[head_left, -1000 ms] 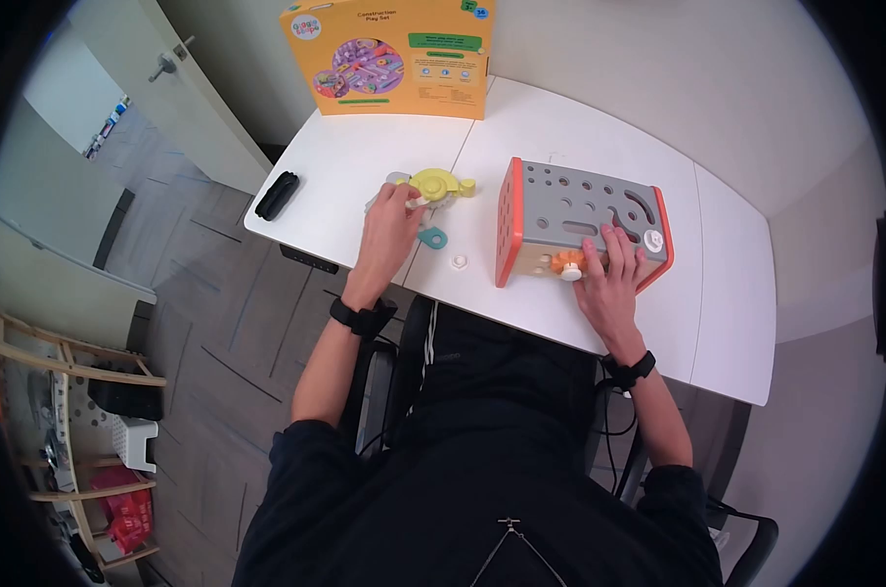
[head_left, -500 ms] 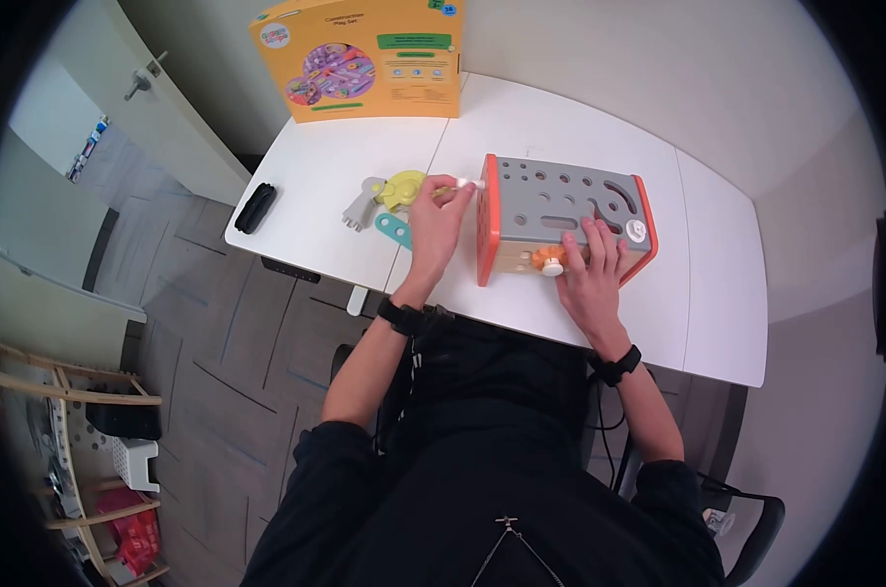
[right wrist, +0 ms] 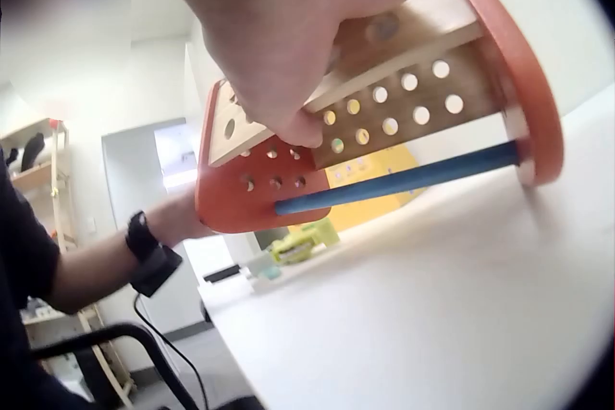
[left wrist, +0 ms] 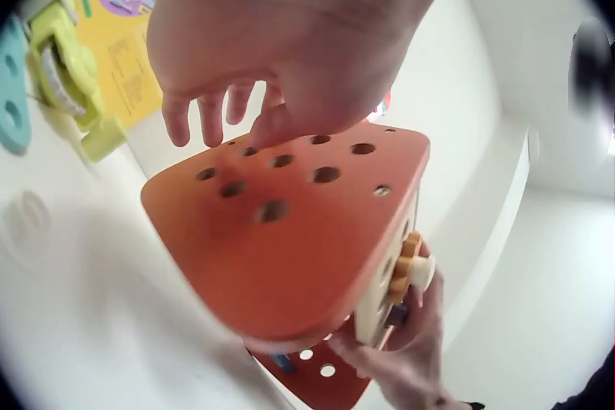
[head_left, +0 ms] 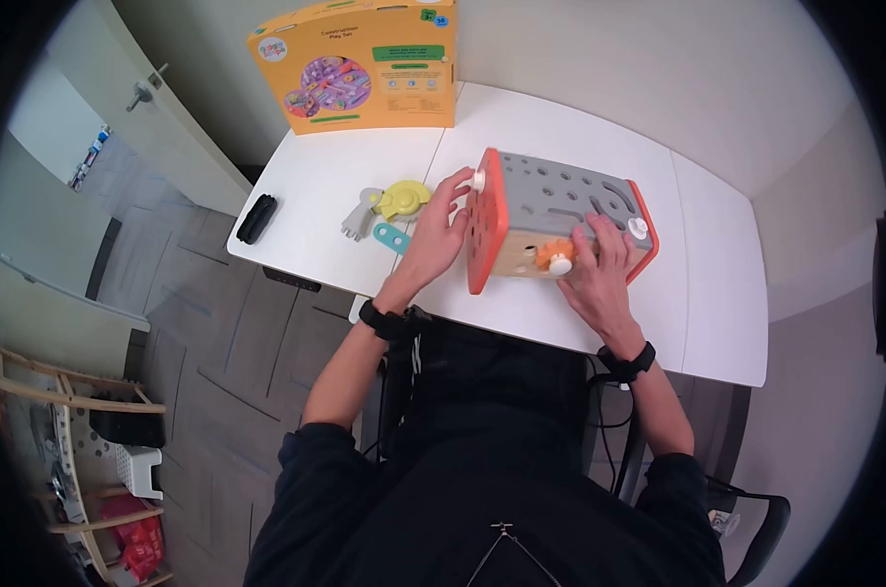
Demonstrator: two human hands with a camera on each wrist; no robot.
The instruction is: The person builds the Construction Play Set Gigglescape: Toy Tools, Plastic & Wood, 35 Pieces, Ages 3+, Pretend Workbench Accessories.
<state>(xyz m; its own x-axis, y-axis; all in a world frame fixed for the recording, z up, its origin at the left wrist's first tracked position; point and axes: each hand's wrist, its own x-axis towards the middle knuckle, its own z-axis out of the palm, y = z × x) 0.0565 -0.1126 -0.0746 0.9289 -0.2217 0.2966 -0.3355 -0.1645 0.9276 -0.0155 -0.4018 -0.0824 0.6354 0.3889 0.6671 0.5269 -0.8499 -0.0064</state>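
A toy workbench with a grey holed top, wooden sides and red end panels is tilted on the table. My right hand grips its near side, fingers over the top edge and thumb under the wooden side. Beside that hand sit an orange gear and a white knob. At the left red panel, my left hand has its fingertips by a white bolt near the upper corner, with the thumb apart from the fingers. Another white bolt stands on the top's right end.
On the white table, left of the workbench, lie a yellow toy saw, a grey claw-like piece and a teal holed strip. A black case is near the left edge. The orange play-set box stands behind.
My left hand has moved from the yellow toy to the workbench's left end, bringing a white bolt to the red panel. The workbench has tilted in my right hand's grip.
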